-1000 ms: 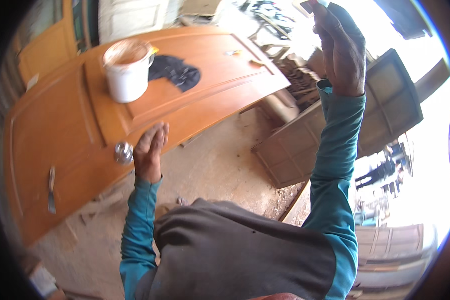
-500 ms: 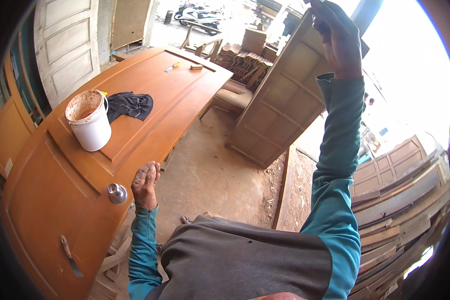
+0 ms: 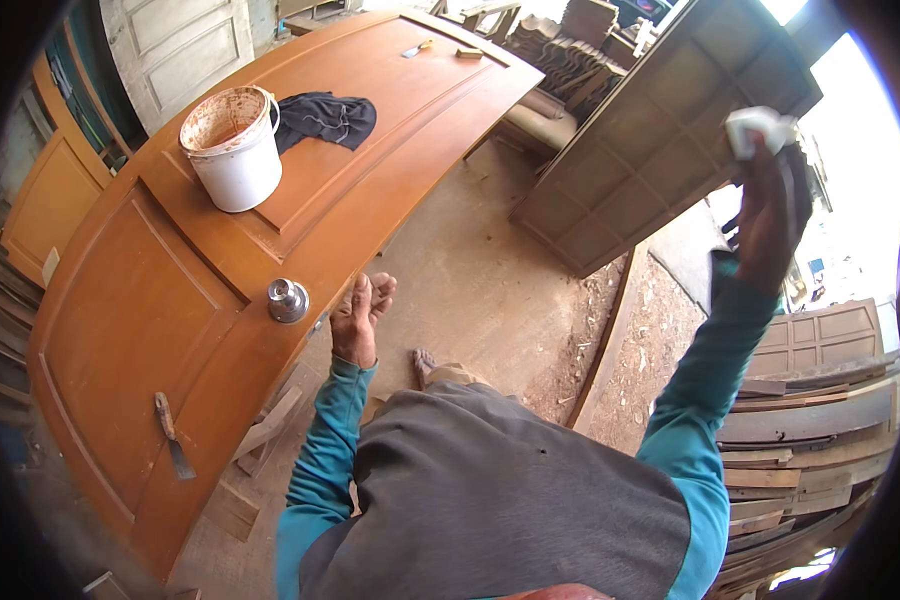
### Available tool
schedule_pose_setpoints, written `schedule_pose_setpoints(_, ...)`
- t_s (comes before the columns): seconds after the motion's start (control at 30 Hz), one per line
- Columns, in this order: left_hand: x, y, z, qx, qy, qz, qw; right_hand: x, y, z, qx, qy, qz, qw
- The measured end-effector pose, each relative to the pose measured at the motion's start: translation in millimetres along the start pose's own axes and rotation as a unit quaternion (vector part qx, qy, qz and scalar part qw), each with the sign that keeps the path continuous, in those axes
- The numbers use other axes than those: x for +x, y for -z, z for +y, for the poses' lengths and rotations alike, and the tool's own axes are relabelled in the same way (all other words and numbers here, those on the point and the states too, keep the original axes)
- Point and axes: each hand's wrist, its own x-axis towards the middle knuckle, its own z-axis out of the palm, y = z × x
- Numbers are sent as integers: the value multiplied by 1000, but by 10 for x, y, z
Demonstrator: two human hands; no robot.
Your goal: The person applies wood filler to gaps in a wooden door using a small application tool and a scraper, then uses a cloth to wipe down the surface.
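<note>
My right hand (image 3: 770, 215) is raised at the upper right, closed on a small white object (image 3: 760, 130) that motion blurs. Its exact kind does not show. Beside the near edge of an orange-brown panelled door (image 3: 200, 270) is my left hand (image 3: 363, 320), its fingers loosely curled and partly apart, with nothing visible in them. A silver round doorknob (image 3: 288, 300) stands up from the door just left of that hand. Nearer to me on the door lies a scraper (image 3: 173, 437) with a worn handle. A white bucket (image 3: 238, 172), smeared inside with reddish-brown, stands farther along, against a dark cloth (image 3: 327, 120).
Toward the door's far end lie a small scraper (image 3: 417, 48) and a small block (image 3: 469, 53). A brown panelled door (image 3: 660, 140) leans upright beyond the floor. Stacked boards (image 3: 810, 430) fill the right side. A timber beam (image 3: 610, 335) crosses the ground. Wood offcuts (image 3: 232, 508) lie below the door.
The view has tilted down and shifted left. My right hand has come lower, and the white object in it now shows more fully. The left hand's fingers have loosened beside the door edge.
</note>
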Motion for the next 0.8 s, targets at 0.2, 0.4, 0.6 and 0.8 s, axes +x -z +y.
schedule_pose_setpoints(0.2, -196, 103, -601, 44, 67, 29, 996, -1543, -749, 1151, 180, -280, 14, 943)
schedule_pose_setpoints(0.4, -277, -15, -1145, 152, 194, -4, 969, -2424, -1007, 1730, 292, -512, 11, 808)
schedule_pose_setpoints(0.6, 288, -467, -1515, 146, 200, -32, 968, -2142, -286, 2436, 306, -477, 109, 817)
schedule_pose_setpoints(0.8, 1006, -1006, -1627, 152, 170, 23, 973, -1791, 467, 2982, 321, -460, 142, 816)
